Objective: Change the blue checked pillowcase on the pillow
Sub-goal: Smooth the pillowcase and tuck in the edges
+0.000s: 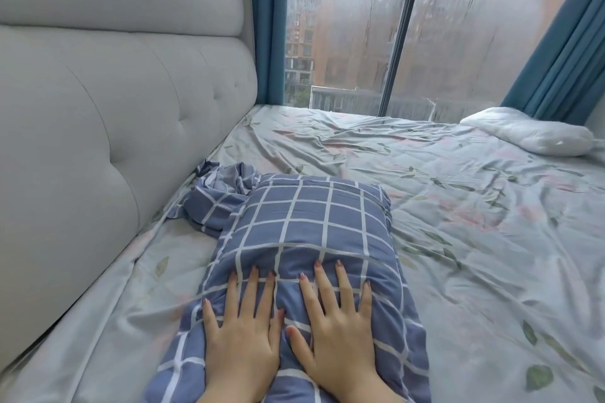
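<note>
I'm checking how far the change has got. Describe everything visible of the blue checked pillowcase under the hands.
The blue checked pillowcase is soft cloth, blue-grey with a white grid. It looks filled by a pillow, plump at the far end, wrinkled and slack at the near end. It lies on the floral bed sheet. The left hand and right hand press flat on its near half, fingers spread. A crumpled cloth of the same check lies against its far left corner.
</note>
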The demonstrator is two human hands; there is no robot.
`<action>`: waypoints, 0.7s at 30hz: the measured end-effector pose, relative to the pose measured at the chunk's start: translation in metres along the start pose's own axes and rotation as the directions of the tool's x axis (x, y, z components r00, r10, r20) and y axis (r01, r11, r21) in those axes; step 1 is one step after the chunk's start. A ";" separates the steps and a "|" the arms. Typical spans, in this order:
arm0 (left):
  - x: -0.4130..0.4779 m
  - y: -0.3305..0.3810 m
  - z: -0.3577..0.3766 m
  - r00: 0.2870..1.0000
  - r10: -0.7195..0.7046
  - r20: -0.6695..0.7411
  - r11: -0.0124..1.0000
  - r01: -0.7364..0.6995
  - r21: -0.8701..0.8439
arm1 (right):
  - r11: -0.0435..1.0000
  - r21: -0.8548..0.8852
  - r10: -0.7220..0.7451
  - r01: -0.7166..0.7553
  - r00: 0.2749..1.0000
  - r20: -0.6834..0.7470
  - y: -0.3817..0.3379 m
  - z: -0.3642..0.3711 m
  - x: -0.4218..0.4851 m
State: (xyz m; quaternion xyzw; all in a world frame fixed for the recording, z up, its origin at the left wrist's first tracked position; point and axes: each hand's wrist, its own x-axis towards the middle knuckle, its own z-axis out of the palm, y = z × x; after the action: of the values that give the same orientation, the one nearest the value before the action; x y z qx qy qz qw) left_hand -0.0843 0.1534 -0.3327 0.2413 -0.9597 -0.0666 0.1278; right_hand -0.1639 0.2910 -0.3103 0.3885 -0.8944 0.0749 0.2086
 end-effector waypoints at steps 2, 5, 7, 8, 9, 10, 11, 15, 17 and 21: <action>0.010 0.000 0.006 1.000 -0.016 -0.022 1.000 0.016 -0.018 | 1.000 -0.003 0.005 -0.005 1.000 0.006 0.001 0.003 0.007; 0.018 0.000 0.007 0.999 -0.023 -0.027 0.998 0.021 -0.053 | 0.999 0.020 0.030 -0.030 0.999 0.018 0.001 0.003 0.013; 0.020 0.001 0.005 1.000 -0.017 -0.025 0.997 0.015 -0.070 | 0.997 0.058 0.054 -0.056 0.998 0.032 0.001 0.002 0.014; 0.021 0.000 0.004 1.000 -0.024 0.012 0.997 0.025 -0.074 | 0.995 0.078 0.063 -0.066 0.997 0.041 0.002 0.000 0.014; 0.020 -0.002 0.002 0.998 -0.024 0.058 0.996 0.029 -0.083 | 0.992 0.101 0.072 -0.076 0.997 0.040 0.002 -0.002 0.013; 0.019 -0.001 -0.005 0.996 -0.026 0.087 0.996 0.034 -0.088 | 0.988 0.126 0.080 -0.085 0.996 0.047 0.001 -0.004 0.011; 0.020 -0.001 -0.012 0.993 -0.043 0.111 0.997 0.050 -0.063 | 0.983 0.152 0.095 -0.105 0.993 0.072 0.001 -0.008 0.009; 0.010 0.003 -0.042 0.992 -0.067 0.107 0.993 0.077 -0.089 | 0.968 0.168 0.154 -0.183 0.973 0.174 -0.002 -0.027 0.001; 0.003 0.007 -0.057 0.995 -0.065 0.078 0.988 0.075 -0.132 | 0.971 0.169 0.133 -0.168 0.971 0.198 -0.002 -0.041 -0.006; -0.008 0.007 -0.071 0.998 -0.043 -0.033 0.973 0.035 -0.227 | 0.926 0.359 0.052 -0.115 0.982 0.182 0.006 -0.065 -0.019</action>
State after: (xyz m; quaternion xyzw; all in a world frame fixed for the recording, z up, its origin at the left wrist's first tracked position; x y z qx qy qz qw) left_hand -0.0612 0.1583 -0.2654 0.2452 -0.9383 -0.1735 0.1715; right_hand -0.1359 0.3269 -0.2594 0.3870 -0.8948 0.2165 0.0522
